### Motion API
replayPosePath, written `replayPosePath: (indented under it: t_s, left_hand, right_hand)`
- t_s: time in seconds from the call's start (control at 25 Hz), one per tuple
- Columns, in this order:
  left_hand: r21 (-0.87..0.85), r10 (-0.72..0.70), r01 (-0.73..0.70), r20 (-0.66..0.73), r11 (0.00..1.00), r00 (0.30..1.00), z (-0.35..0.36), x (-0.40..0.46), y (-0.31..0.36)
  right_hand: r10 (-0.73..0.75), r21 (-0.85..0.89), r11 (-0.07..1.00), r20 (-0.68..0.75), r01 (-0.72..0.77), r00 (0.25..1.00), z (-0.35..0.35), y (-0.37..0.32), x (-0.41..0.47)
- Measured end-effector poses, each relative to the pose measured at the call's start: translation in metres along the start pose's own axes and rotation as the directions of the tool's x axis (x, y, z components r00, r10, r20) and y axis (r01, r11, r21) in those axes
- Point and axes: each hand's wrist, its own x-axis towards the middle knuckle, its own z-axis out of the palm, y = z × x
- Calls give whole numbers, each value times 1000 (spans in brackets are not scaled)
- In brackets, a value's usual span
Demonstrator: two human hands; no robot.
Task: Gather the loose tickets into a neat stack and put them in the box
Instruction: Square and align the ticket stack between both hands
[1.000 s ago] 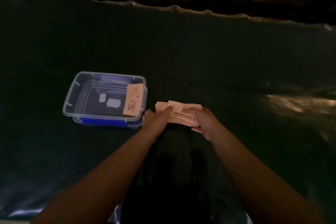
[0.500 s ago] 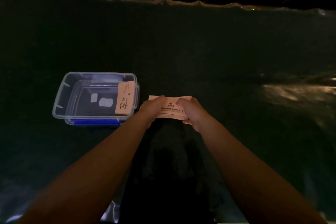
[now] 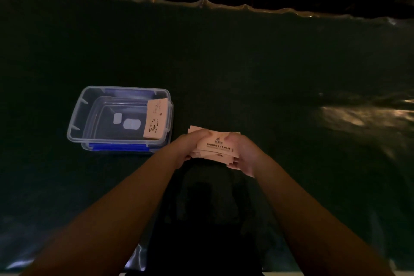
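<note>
Tickets: a loose bundle of pinkish paper tickets (image 3: 215, 144), edges not yet flush, held just above the dark green table cover (image 3: 268, 74) near its near edge.
Left hand: the left hand (image 3: 190, 143) pinches the bundle's left end.
Right hand: the right hand (image 3: 240, 152) clasps the right end, fingers curled under.
Long axis: left to right, across the person.
Box: the clear plastic box (image 3: 77, 119) sits open, just left of the bundle; the left hand is nearer.
Inside: one ticket (image 3: 155, 119) leans on the right wall.

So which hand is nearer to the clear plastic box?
Left. The left hand holds the tickets at the end facing the clear plastic box; the right hand holds the far end.
</note>
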Motion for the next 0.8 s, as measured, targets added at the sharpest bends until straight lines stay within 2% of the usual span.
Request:
replayPosePath:
  t_s: [0.2,0.36,0.44,0.52,0.6,0.64,0.72,0.8]
  left_hand:
    - [92,105,-116,111,989,988,-8,-5,-20]
    - [213,327,-339,91,916,941,-14,-23,-22]
    - [326,428,-444,124,835,895,-18,-35,-20]
    - [453,495,-523,190,722,848,-19,-46,-17]
    - [571,525,-570,265,591,809,-13,-55,-15]
    - [614,534,-589,301,526,790,-9,-59,-14]
    - [659,552,-625,361,418,751,-2,-64,-15]
    - [677,570,-639,380,366,728,0,-69,-18]
  right_hand:
    - [-80,91,993,95,71,992,-9,31,-4]
    - [-207,117,975,174,188,963,-18,47,-13]
    - [-262,22,964,203,263,943,-26,48,-19]
    - [-326,-220,903,210,370,922,-32,43,-26]
    - [-404,-480,740,243,471,882,-29,37,-36]
    - [-436,-531,665,294,524,851,-23,35,-41]
    - [-474,-488,625,383,609,793,-11,36,-45]
    - [-506,-422,646,386,636,771,-4,40,-47]
